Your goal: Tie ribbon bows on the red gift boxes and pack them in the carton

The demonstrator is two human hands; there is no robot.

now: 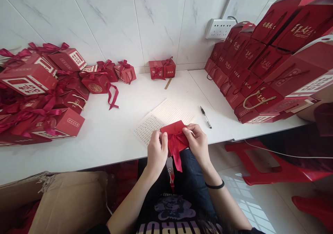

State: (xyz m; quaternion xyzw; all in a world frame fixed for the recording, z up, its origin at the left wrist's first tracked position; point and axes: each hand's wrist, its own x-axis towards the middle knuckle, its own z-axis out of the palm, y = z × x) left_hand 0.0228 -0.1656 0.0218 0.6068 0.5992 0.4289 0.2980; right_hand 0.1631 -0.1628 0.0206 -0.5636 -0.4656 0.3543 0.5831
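A red gift box (170, 128) with a ribbon bow (176, 150) is between my hands at the table's front edge, its ribbon tail hanging down over my lap. My left hand (158, 150) pinches the box's left side with thumb and fingers. On the right side, my right hand (197, 142) has its thumb on the box's top near the bow and its fingers curled beside it. Just beyond the box lies an open notebook (171, 110), with handwriting on its left page. A black pen (205, 117) rests to the right of the notebook.
Ribboned red boxes (66, 58) are piled at the left; two small boxes (162, 68) stand by the wall. Stacked red boxes (249, 64) fill the right, below a power strip (220, 28). A cardboard carton (73, 202) sits lower left, a red stool (260, 161) lower right. Another person's arm shows far right.
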